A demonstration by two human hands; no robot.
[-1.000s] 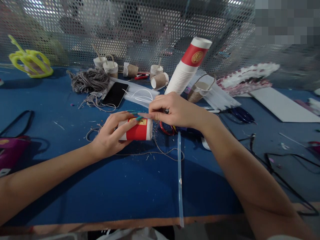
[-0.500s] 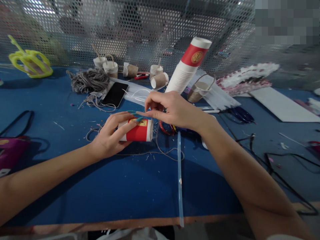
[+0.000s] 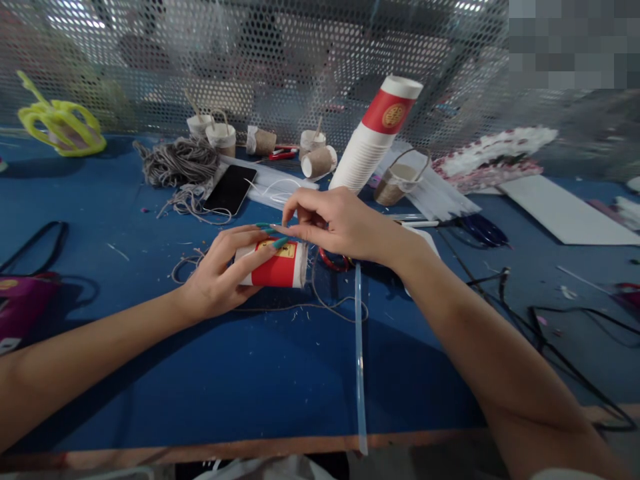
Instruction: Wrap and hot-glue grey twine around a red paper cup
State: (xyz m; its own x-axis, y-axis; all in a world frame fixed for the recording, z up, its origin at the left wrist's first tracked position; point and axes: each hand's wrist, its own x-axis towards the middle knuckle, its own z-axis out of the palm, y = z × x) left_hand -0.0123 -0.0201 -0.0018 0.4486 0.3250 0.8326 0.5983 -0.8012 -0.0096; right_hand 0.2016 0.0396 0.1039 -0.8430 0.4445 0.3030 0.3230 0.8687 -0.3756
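- Currently, head view, clock laid around the held paper cup, with 12 towards the perforated mesh panel.
- Paper cup: on its side, red band and yellow label, wider end at 3 o'clock, that rim dressed in something whitish. Low over the table; whether it touches cannot be told.
- Left hand: comes in from 9 o'clock. Its fingers, long teal nails, stretch over the cup and are closed around it; the thumb is hidden.
- Right hand: at 2 o'clock, above the cup's far side. Fingers curled, thumb reaching towards 9, its tip just beside the left fingertips. Cannot tell whether anything is pinched there.
- Grey cord: thin, loose on the table from 6 round to 4 o'clock.
- Red loop handle: 3 o'clock, near the rim, partly under the right hand.
- Translucent stick: between 4 and 5, its lower end passing the table's near edge.
- Stack of paper cups: 1 o'clock, leaning.
- Small basket: 2 o'clock, brown, handle arched over.
- Black phone: 11 o'clock, flat, beside grey yarn.
- Yellow fuzzy looped piece: 10 o'clock, well apart.
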